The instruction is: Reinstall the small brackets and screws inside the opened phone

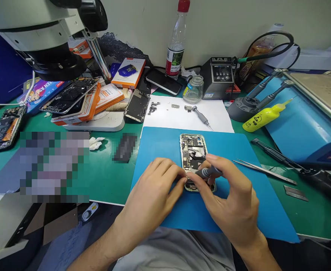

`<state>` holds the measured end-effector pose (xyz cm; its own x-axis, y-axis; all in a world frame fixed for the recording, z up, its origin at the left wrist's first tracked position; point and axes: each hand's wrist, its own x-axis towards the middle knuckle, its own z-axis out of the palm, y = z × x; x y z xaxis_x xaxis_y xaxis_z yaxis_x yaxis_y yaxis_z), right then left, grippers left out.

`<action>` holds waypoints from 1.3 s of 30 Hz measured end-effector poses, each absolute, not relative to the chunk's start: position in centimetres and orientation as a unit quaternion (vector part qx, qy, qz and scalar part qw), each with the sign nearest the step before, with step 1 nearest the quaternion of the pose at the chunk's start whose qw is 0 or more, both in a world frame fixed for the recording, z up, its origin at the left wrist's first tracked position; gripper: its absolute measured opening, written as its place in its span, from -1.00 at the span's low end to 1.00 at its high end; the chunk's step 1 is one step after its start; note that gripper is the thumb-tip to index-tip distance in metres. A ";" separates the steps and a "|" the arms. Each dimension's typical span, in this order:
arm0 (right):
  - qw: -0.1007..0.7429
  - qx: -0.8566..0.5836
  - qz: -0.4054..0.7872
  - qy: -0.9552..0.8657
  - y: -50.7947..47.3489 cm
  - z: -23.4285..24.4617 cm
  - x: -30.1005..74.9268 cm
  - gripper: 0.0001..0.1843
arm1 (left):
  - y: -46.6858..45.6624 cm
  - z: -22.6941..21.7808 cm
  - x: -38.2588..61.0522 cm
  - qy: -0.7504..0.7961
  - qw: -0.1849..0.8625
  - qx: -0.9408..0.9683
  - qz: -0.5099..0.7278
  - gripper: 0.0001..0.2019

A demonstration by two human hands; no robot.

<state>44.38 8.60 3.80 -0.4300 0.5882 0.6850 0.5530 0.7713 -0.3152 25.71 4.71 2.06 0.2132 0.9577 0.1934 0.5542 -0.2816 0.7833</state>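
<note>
An opened smartphone [185, 158] lies on the blue mat, its boards and parts bare. My left hand [157, 188] is at its lower left edge, thumb and forefinger pinched together; whatever sits between the tips is too small to make out. My right hand [233, 195] is closed round a grey screwdriver [209, 172], held slanted low over the phone's lower half. The driver's tip and part of the phone are hidden by my fingers. The right thumb tip almost meets the left fingertips.
Behind the blue mat [160, 146], white paper [165, 120] bears small parts and another screwdriver [201, 117]. Tweezers [267, 172], a blade [295, 193] and a yellow bottle [264, 117] lie right. A glass jar [193, 89] stands behind. A microscope [52, 41] overhangs the left.
</note>
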 end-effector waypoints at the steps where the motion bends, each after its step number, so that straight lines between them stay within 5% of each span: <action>1: 0.411 -0.328 0.032 -0.850 8.6 3.9 44.4 -0.06 | 4.7 2.1 25.7 0.523 0.293 0.722 0.345 -0.90; 5: 0.408 -0.323 0.124 -0.845 8.7 4.2 44.6 -0.27 | 4.9 2.3 25.8 0.526 0.295 0.717 0.351 -0.89; 17: 0.434 -0.379 0.086 -0.813 8.5 3.9 44.6 -0.22 | 4.3 3.4 25.0 0.548 0.220 0.719 0.367 -0.84; 32: 0.506 -0.452 0.224 -0.700 8.2 4.3 44.3 -0.39 | 5.5 2.3 26.2 0.539 0.148 0.763 0.323 -0.80; 39: 0.465 -0.463 0.188 -0.731 8.2 4.2 44.2 -0.42 | 4.3 2.7 26.8 0.540 0.086 0.783 0.296 -0.83</action>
